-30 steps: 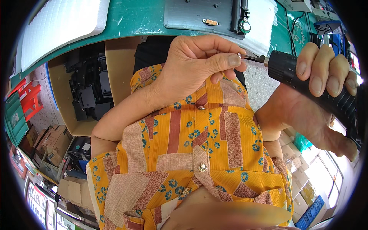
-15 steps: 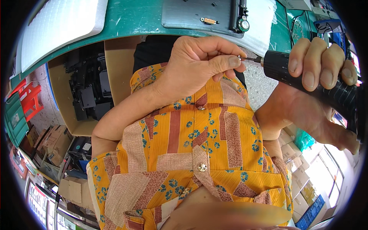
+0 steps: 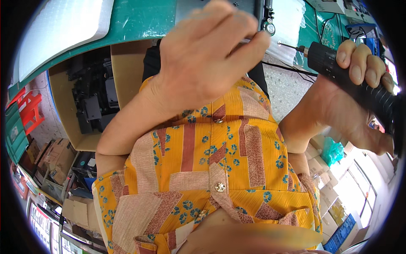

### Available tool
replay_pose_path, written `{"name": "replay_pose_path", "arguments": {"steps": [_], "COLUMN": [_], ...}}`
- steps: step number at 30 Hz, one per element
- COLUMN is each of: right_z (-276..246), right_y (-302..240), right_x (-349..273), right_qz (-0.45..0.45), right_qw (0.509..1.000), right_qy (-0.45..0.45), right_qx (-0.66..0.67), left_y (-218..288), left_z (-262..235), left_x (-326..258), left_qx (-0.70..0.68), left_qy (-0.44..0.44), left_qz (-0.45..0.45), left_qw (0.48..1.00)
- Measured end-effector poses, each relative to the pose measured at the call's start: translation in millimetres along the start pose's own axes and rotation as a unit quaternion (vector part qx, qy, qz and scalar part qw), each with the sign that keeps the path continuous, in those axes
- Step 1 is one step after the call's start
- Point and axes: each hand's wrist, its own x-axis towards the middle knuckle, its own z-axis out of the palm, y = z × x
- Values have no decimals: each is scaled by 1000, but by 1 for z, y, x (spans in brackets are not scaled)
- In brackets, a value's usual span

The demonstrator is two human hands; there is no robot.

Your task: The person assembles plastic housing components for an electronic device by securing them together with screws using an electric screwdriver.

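My right hand point(image 3: 355, 84) is wrapped round a black electric screwdriver point(image 3: 332, 63) on the right. Its thin bit points left, and a tiny screw point(image 3: 279, 43) appears to sit at the tip. My left hand point(image 3: 207, 51) is over the near edge of the green table, back of the hand upward. Motion blurs its fingers and their tips are hidden, so what they hold does not show. Partly behind it lies a dark flat panel point(image 3: 186, 12) with a black hinge-like strip point(image 3: 263, 10) and a small round silver part point(image 3: 269, 28) at its right end.
The panel rests on a green table point(image 3: 135, 23). White foam sheeting point(image 3: 67, 34) lies on the left, and a white sheet point(image 3: 289, 21) on the right. Below the table edge stands a cardboard box point(image 3: 127, 63) of black plastic parts point(image 3: 93, 93). Cables point(image 3: 325, 31) run at the far right.
My left hand has left the screwdriver tip and moved up and over the panel, covering much of it. The screwdriver has shifted slightly right and up, still in my right hand.
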Motion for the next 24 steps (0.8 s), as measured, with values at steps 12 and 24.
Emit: {"name": "replay_pose_path", "arguments": {"steps": [12,24], "right_z": [-3,23], "right_y": [10,19], "right_x": [5,-2], "right_qz": [2,1], "right_qw": [999,998], "right_qy": [-17,-48], "right_qx": [-39,-46], "left_y": [-36,-39], "left_z": [22,21], "left_x": [4,1], "left_qx": [42,69], "left_qy": [-17,-15], "left_qz": [99,117], "left_qw": [994,991]}}
